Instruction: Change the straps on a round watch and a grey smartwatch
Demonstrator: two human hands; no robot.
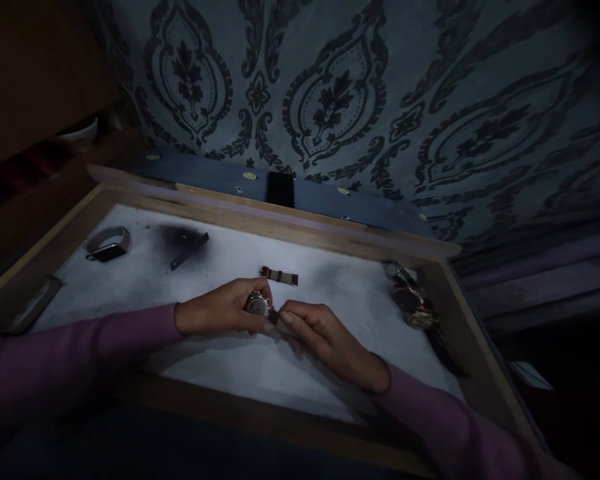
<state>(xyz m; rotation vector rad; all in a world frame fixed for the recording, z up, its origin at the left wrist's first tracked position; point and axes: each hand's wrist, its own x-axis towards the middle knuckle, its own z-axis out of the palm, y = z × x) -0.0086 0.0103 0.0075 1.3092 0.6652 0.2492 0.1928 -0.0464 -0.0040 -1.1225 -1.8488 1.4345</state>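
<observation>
Low in the middle of the head view, my left hand (233,307) is closed around a round metal watch case (258,304). Its disc-shaped face or back is turned up; I cannot tell which. My right hand (325,340) pinches a strap piece (280,323) that meets the case's right side. Whether that strap is fastened to the case is hidden by the fingers. Just beyond my hands, a separate short watch strap (283,275) with a buckle end lies on the white sheet (325,387).
A wooden-rimmed tray (305,231) surrounds the sheet. Inside, a smartwatch (109,247) and a dark flat strip (190,251) lie left; several watches (421,319) lie right. A greyish case (35,305) rests at the left wall. Behind the tray is a black phone (280,189).
</observation>
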